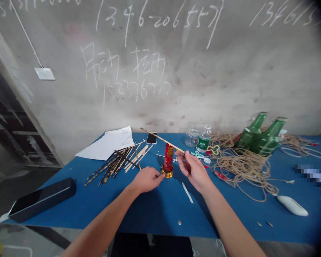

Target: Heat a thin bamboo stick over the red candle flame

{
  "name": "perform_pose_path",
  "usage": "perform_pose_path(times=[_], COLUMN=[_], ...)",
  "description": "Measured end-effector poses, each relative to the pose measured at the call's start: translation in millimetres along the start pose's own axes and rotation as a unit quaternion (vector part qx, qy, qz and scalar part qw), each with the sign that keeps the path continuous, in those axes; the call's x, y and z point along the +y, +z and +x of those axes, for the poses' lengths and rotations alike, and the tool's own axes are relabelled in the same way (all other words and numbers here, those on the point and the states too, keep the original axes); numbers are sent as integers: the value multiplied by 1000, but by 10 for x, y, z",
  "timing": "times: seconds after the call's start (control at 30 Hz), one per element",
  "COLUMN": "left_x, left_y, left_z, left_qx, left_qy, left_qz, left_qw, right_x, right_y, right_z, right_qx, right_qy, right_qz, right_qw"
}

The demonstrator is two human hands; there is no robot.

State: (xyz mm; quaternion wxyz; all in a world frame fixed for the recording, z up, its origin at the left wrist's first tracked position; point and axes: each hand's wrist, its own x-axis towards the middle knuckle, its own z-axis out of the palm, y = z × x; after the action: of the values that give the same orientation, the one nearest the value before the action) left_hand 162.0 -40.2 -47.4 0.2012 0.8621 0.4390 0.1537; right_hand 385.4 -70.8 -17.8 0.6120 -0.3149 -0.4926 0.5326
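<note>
A red cylinder (168,157) with a gold flared base (167,174) stands upright on the blue table (160,210). My left hand (147,180) lies just left of it, its curled fingertips against the gold base. My right hand (193,169) pinches a long thin wooden stick (162,140) between thumb and fingers. The stick slants up and to the left, passing above the top of the red cylinder. Its far end reaches over the table toward the wall.
Dark patterned sticks and pale wooden strips (120,166) lie left of the hands, by white paper (108,144) and a phone (151,138). Behind are a glass jar (192,138), a water bottle (204,140), and green bottles (262,135). Tangled twine (240,166) spreads right. A black case (42,198) sits left.
</note>
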Motion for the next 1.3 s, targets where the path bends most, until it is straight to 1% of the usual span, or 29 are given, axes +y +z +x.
perform_pose_path(times=[0.6, 0.97, 1.3], left_x=[35, 21, 29], left_y=[-20, -12, -21], left_z=[2, 9, 8], left_qx=[-1, -5, -7], left_qy=[-4, -5, -5], left_qz=[10, 11, 11], left_qw=[1000, 1000, 1000], right_x=[2, 29, 5], right_y=[36, 64, 75], right_z=[-7, 19, 29], right_qx=[-15, -23, -11], right_qy=[-7, 3, -6], right_qz=[-11, -1, 2], right_qw=[1000, 1000, 1000])
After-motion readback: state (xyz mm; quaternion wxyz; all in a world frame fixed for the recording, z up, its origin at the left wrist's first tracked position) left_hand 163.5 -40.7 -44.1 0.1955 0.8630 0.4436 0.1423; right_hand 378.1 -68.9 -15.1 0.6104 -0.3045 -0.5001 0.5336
